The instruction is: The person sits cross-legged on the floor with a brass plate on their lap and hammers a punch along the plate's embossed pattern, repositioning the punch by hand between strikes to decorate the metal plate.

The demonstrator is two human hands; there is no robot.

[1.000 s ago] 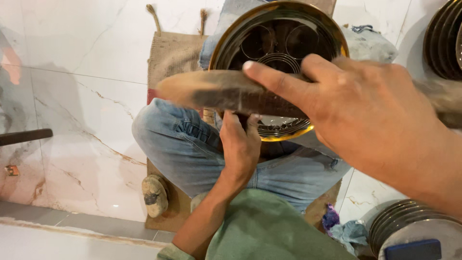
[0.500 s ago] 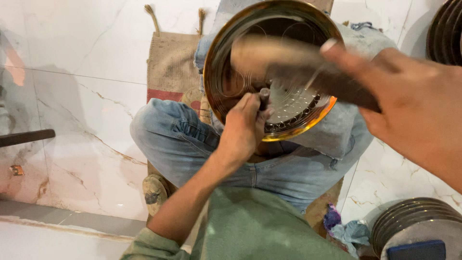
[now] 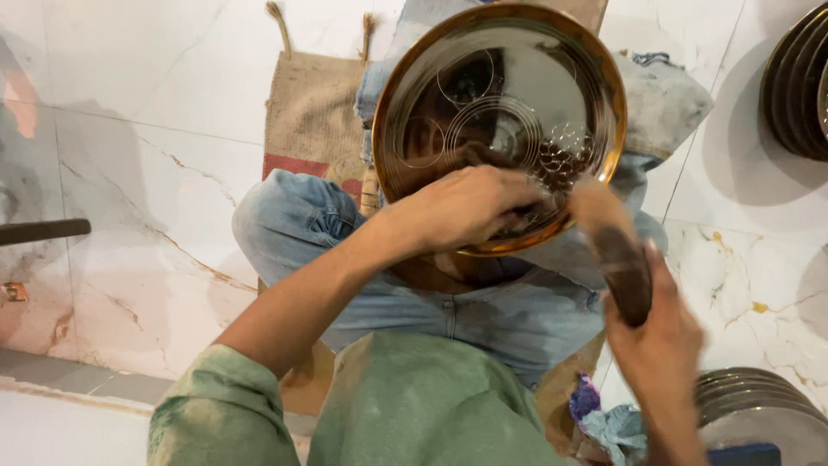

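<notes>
Your left hand (image 3: 470, 207) rests on the lower inside of a round brass plate (image 3: 500, 82), its fingers curled tight as if pinching something small against the metal; what they pinch is hidden under the knuckles, so you cannot tell what it is. The plate stands tilted up in your lap, propped over your crossed legs in blue jeans (image 3: 448, 306), with its polished face turned toward you. That face carries engraved concentric circles and, at the lower right, a patch of small scale-like marks just beside your left knuckles.

Your right hand (image 3: 655, 345) is closed around the dark handle of a wooden mallet (image 3: 608, 237). The mallet's pale, blurred head points up and to the left, and sits right at the plate's lower right rim, next to your left fingers; the blur keeps you from telling whether it touches the metal.

You sit on a burlap sack (image 3: 315, 121) spread on a white marble floor (image 3: 155, 173) with brown veins. A crumpled cloth in purple and blue (image 3: 604, 418) lies by your right knee. A stack of silvery metal plates (image 3: 759, 410) sits at the lower right just beyond your right wrist, and another stack of dark plates (image 3: 798, 82) leans at the upper right edge, well apart from your hands. A dark bar (image 3: 43, 230) pokes in from the left edge.
</notes>
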